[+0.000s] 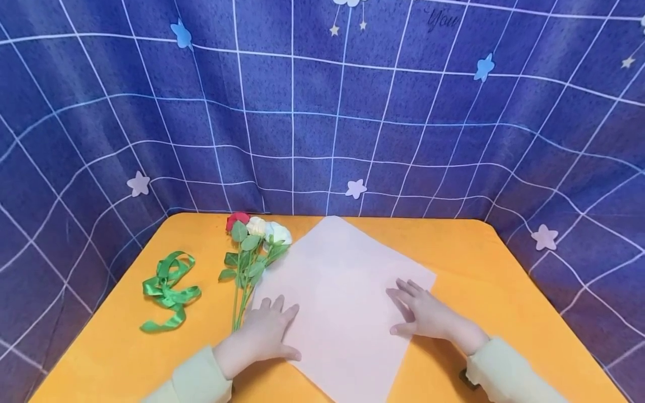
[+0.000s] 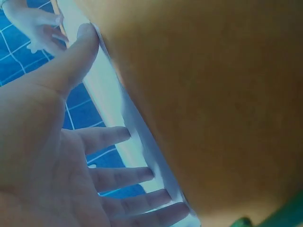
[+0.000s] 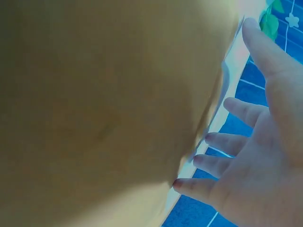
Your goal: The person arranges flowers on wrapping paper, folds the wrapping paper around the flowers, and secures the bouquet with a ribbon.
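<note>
A pale pink sheet of paper [image 1: 342, 302] lies on the orange table with one corner pointing to the back. On its left edge rests my left hand [image 1: 264, 330], fingers spread and fingertips touching the paper. My right hand [image 1: 425, 313] touches the right edge with its fingers apart. Both wrist views show the extended fingers of the left hand [image 2: 61, 142] and the right hand [image 3: 255, 146] along the paper's border. Artificial flowers, a red rose [image 1: 238, 219], a cream one [image 1: 256, 226] and a white one [image 1: 277, 232], lie left of the paper, their lower stems partly behind the left hand.
A loosely looped green ribbon [image 1: 168, 294] lies at the left of the orange table [image 1: 484, 263]. A dark blue curtain [image 1: 312, 134] with a white grid and stars stands behind and at both sides. A small dark object [image 1: 468, 379] shows under the right sleeve.
</note>
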Tool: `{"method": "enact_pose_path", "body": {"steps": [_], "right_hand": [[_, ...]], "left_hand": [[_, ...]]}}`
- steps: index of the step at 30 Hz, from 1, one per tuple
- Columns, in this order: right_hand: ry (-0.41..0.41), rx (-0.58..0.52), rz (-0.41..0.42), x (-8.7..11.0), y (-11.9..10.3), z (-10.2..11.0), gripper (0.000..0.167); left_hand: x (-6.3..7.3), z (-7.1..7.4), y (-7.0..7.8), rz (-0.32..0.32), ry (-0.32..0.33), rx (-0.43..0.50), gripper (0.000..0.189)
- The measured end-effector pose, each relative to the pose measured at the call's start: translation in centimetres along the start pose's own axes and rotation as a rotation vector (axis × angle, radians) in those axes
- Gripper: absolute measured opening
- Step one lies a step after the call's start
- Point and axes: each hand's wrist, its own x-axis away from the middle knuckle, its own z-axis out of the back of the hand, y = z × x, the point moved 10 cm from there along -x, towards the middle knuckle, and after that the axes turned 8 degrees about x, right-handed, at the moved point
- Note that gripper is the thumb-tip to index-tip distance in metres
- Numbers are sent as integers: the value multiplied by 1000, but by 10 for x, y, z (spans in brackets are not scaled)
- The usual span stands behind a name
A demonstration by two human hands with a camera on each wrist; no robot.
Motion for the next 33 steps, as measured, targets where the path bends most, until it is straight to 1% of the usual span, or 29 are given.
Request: {"method": "enact_pose_path", "body": {"steps": [3,8,14,19,22,25,27,31,33], "right_hand": [[-12,4,11,6,-4,-2,87],[4,25,39,11,-12,-2,91],[-20,31,23,11,-11,-6,94],[-52,30,29,11,-9,-9,93],[-50,27,51,9,-11,-7,92],[-47,34,64,7,-13,-4,91],[-56,42,58,7,-13,-3,91],[-90,60,34,9,-12,-6,91],[-102,60,30,10,-12,-7,91]], "left_hand": [[2,1,-2,1,-16,14,104],[6,5,-4,13,-43,40,104],[8,9,-1,12,-44,42,104],[8,8,-2,9,-38,38,103],[7,8,-4,-2,-28,39,102],[5,12,-5,-16,-18,59,99],[3,16,-6,-33,-9,76,96],[0,28,-8,-71,28,140,88],[1,36,-14,-63,63,168,83]]}}
